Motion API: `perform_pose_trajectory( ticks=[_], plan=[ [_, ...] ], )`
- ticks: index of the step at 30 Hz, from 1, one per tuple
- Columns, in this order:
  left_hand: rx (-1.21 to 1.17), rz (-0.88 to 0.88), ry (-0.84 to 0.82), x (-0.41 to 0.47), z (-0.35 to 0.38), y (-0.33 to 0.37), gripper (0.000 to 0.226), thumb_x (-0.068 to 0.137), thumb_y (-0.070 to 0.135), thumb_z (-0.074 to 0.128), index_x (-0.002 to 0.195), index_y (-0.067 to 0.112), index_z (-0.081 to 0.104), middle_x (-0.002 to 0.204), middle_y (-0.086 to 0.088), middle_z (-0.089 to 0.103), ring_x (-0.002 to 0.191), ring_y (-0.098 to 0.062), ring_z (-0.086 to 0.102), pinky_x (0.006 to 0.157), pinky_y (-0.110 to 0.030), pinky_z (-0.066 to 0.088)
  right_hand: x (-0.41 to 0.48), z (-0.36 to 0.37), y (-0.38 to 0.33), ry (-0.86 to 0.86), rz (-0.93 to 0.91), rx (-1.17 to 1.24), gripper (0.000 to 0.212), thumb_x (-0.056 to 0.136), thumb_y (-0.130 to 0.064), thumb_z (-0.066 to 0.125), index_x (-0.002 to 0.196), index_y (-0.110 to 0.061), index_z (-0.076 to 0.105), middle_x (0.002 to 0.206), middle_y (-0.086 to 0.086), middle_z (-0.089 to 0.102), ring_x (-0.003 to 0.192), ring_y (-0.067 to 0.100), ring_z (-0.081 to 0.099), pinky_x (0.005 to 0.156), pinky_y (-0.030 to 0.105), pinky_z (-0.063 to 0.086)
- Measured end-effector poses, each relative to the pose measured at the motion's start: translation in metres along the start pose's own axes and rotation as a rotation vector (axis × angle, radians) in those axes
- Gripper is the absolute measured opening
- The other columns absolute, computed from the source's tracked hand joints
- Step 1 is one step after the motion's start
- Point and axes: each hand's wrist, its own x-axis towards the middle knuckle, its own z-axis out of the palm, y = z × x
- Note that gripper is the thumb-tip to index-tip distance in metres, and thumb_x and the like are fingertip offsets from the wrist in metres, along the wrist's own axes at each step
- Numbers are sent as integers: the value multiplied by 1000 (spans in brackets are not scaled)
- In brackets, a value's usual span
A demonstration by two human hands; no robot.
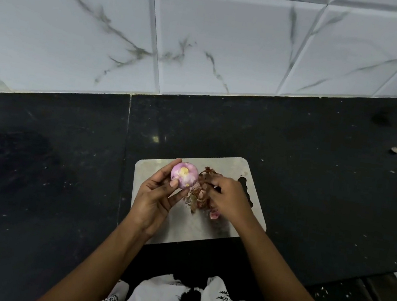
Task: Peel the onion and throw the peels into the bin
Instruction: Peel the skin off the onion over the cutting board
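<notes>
A peeled pink onion point(184, 175) with a pale yellow cut end facing up sits in the fingers of my left hand point(155, 197), held just above the grey cutting board point(227, 169). Right beside it, my right hand point(227, 199) pinches a bunch of dry brown and pink peels point(199, 193) that lie heaped on the board between the two hands. A dark object point(244, 184), perhaps a knife handle, lies partly hidden behind my right hand. No bin is in view.
The board lies on a black stone counter point(51, 169) against a white marble-patterned tiled wall point(207, 37). Small scraps point(395, 150) lie at the counter's far right. The counter's front edge and a step run at bottom right.
</notes>
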Motion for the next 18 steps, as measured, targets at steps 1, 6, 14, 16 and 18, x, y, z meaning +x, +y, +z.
perform_pose_trajectory(
  ticks=[1, 6, 14, 16, 18],
  plan=[
    [-10, -13, 5, 0, 0, 0, 67, 44, 33, 93, 107, 20, 73, 113, -3, 70, 94, -14, 69, 72, -23, 57, -3, -2, -2, 56, -8, 20, 22, 87, -20, 62, 108, -16, 69, 112, 1, 69, 101, 15, 63, 89, 24, 48],
    [-57, -89, 74, -1, 2, -1, 51, 61, 34, 84, 107, 20, 70, 107, -5, 70, 87, -14, 69, 67, -23, 58, -7, -12, -13, 233, -148, 110, 19, 78, -4, 68, 80, -20, 58, 90, -5, 61, 82, 6, 61, 71, 18, 50],
    [5, -126, 105, 0, 4, 3, 48, 80, 28, 57, 125, 12, 58, 113, -4, 69, 94, -14, 65, 72, -21, 57, -12, -18, -26, 120, -128, 196, 26, 91, -16, 46, 104, -20, 69, 105, -3, 68, 97, 9, 62, 91, 33, 50],
    [15, -123, 108, 1, 4, 4, 50, 80, 27, 57, 127, 10, 57, 115, -7, 68, 93, -14, 66, 73, -22, 57, -13, -19, -29, 96, -263, 138, 26, 86, -21, 57, 111, -23, 64, 108, -7, 62, 94, 9, 60, 86, 32, 52],
    [24, -117, 99, 2, 4, 4, 47, 80, 25, 58, 124, 9, 58, 111, -8, 69, 89, -14, 68, 74, -23, 57, -12, -19, -33, 27, -382, 11, 34, 81, -26, 67, 114, -24, 61, 110, -7, 55, 91, 12, 59, 79, 29, 53]
  ],
)
